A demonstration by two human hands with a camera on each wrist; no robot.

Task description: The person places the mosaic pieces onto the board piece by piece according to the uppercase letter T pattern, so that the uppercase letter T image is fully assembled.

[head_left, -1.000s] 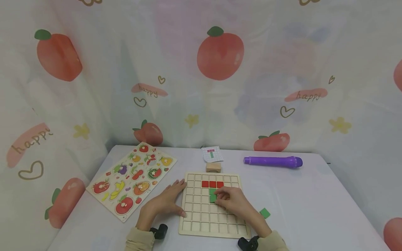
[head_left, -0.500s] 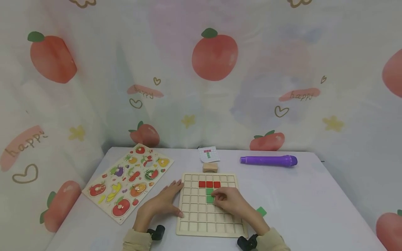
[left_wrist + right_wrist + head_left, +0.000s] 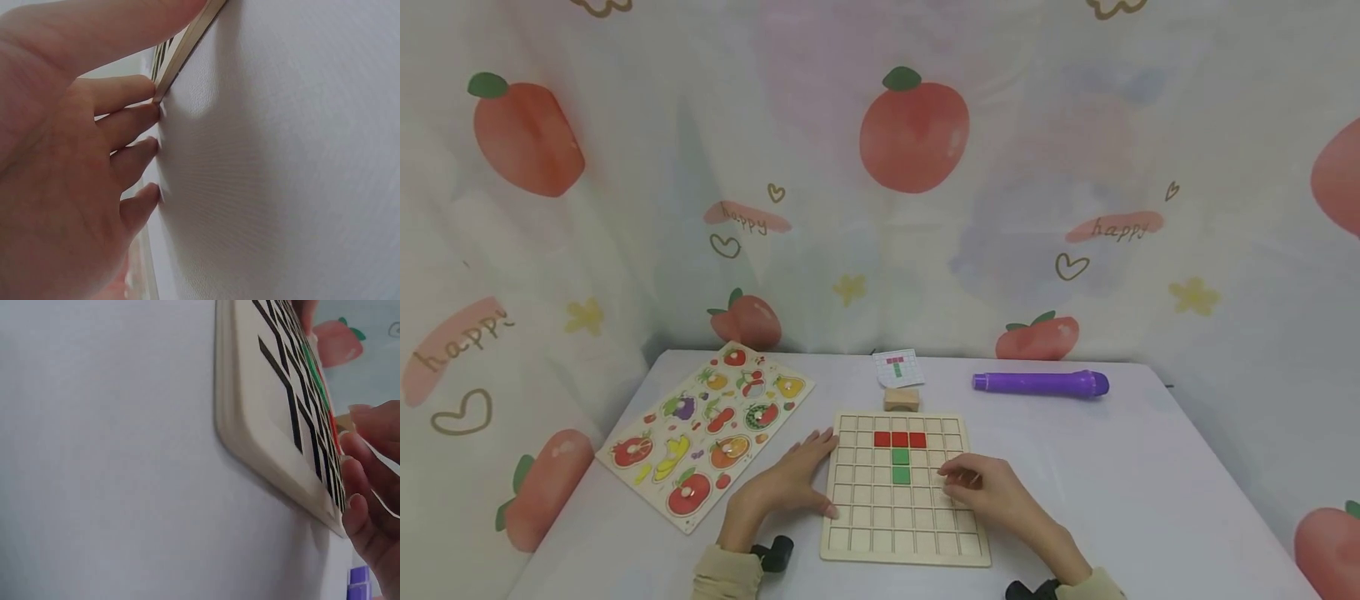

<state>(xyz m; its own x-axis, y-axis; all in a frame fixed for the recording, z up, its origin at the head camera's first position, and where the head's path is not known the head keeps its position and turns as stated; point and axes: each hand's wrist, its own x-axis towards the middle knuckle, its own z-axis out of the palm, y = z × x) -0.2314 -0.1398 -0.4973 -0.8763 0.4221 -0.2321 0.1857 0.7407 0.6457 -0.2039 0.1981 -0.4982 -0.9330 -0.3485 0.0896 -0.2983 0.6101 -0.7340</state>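
A square wooden grid board [image 3: 906,542] lies on the table. Three red tiles [image 3: 899,439] form a row in its upper part, with two green tiles [image 3: 900,466] in a column below the middle one. My left hand [image 3: 790,479] rests at the board's left edge, thumb and fingers spread; in the left wrist view its fingertips touch the edge and tabletop. Above the right part of the grid hovers my right hand [image 3: 988,487], fingers loosely bent and nothing visible between them. The right wrist view shows those fingers [image 3: 359,512] near the board's right edge.
A small wooden block [image 3: 902,400] stands behind the board, in front of a card [image 3: 897,368] printed with a red and green T. To the left lies a fruit puzzle board [image 3: 700,467]; a purple microphone-shaped thing [image 3: 1041,384] lies back right.
My right hand has let go of the lower green tile and moved right, uncovering both green tiles. The loose green tile right of the board is now out of sight. My left hand stays put.
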